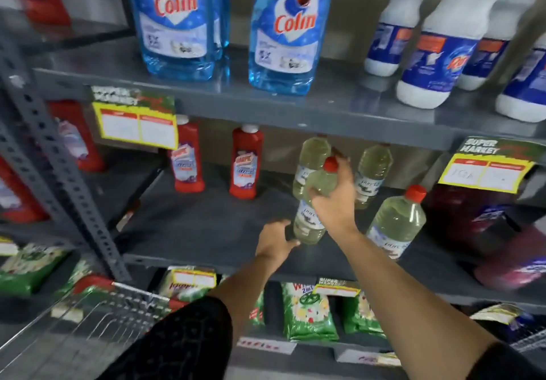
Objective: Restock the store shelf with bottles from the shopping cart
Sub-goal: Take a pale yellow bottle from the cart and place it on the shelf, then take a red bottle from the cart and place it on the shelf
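Grey metal store shelving (206, 232) fills the view, its middle shelf dark and partly bare on the left. On that shelf, a clear plastic bottle of pale yellow liquid with a red cap (313, 202) stands near the front edge, held between both hands. The right hand (334, 199) wraps its shoulder from the right side, its grip curled closed around the bottle just below the cap. The left hand (276, 241) sits low by the bottle's base, fingers bent against the lower left side, its grip closed loosely on the base; whether the bottle's bottom rests on the shelf cannot be told.

Behind it stand two more bottles of the same pale liquid (372, 173), and another red-capped one (396, 223) stands just to the right, near the front. Further left on the same shelf are two red bottles with white caps (246, 161).

On the shelf above stand blue "Colin" cleaner bottles (283, 34) and white bottles with blue labels (428, 63). Yellow price tags (137, 125) hang from the shelf edges. Below lie green packets (307, 311). At lower left shows the wire rim of a metal shopping cart (118, 300).
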Demonstrator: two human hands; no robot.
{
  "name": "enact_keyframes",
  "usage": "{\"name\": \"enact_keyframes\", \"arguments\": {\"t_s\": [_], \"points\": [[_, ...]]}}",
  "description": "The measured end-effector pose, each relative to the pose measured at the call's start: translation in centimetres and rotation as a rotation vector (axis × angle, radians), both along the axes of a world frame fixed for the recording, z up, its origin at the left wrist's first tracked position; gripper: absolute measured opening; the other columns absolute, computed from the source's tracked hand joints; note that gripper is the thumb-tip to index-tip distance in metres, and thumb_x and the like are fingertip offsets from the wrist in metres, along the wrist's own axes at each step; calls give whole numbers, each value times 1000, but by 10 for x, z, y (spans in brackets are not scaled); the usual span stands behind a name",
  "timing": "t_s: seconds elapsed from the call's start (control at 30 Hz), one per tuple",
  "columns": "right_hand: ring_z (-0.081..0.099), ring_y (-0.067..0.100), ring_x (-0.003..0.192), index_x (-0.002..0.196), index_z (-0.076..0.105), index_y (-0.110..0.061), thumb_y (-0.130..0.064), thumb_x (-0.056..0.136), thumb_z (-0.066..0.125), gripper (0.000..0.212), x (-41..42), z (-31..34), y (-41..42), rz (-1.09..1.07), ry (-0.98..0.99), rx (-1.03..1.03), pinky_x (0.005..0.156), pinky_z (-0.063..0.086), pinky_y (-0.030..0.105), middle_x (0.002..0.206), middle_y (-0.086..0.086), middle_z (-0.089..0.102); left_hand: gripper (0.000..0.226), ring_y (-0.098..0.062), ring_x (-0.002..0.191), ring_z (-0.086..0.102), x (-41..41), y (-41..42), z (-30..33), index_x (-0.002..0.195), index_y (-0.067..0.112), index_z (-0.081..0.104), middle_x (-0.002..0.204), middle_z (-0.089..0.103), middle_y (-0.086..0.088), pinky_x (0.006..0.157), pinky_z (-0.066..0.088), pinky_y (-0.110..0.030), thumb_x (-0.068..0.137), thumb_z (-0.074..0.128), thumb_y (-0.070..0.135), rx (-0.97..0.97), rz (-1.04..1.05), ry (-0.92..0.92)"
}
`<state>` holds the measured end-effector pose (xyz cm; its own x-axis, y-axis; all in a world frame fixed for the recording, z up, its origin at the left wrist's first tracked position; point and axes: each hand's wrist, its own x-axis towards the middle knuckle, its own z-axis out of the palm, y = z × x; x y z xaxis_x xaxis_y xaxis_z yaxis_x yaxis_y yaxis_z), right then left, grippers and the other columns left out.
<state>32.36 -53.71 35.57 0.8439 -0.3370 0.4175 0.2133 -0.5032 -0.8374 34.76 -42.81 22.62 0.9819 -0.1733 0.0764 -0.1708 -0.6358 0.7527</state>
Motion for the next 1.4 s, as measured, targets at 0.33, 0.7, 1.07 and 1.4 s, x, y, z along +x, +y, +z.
{"name": "enact_keyframes", "arguments": {"t_s": [0.33,0.7,1.07,1.4], "points": [[13,20,150,136,47,-13,-3,83,58,55,-62,-122,171,348,-176,-103,122,8,38,151,2,36,23,-28,92,71,-141,251,-59,92,11,75,112,71,-11,65,59,-33,72,68,2,370,82,-192],[52,33,123,130,54,-9,-18,81,68,53,-134,-322,359,1142,1001,-946,94,42,33,134,16,54,54,-26,130,46,-342,409,-244,132,13,51,140,49,-12,105,36,-28,80,64,22,379,333,667],[59,32,110,135,40,-11,-20,77,75,69,-216,-436,388,1280,1250,-1596,83,49,38,123,14,61,78,-29,107,56,-418,353,-364,134,11,30,126,48,-10,93,49,-44,73,74,31,503,251,919],[57,30,111,126,54,-14,-25,61,87,73,-175,-410,384,1270,1464,-1381,98,46,46,124,9,61,70,-18,90,57,-408,368,-351,122,13,37,111,52,-5,73,57,-32,69,74,40,490,260,733]]}}
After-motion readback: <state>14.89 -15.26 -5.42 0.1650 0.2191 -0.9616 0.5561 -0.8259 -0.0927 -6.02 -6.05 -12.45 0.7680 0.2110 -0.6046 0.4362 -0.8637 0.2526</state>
